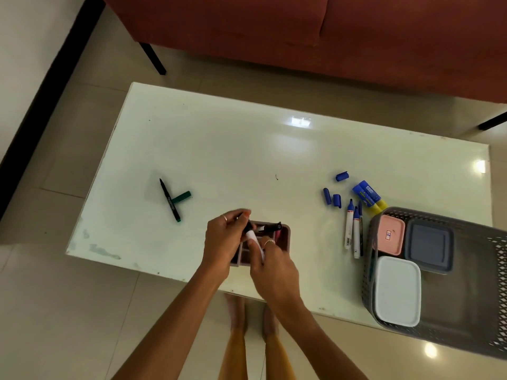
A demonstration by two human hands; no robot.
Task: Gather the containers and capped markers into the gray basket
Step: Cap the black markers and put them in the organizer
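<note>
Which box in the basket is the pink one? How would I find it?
Look at the gray basket hanging over the table's right end. Three lidded containers lie inside it. The pink container is the smallest, in the corner nearest the markers, beside the dark blue container and beyond the white container.

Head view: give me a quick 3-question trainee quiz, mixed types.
1. True or false: the gray basket already holds three lidded containers.
2. The loose green cap lies beside which item? A) the green pen B) the pink-lidded container C) the white marker
3. Fill in: both hands hold the white marker above the ____ organizer tray.

Key: 1 true; 2 A; 3 pink
</note>
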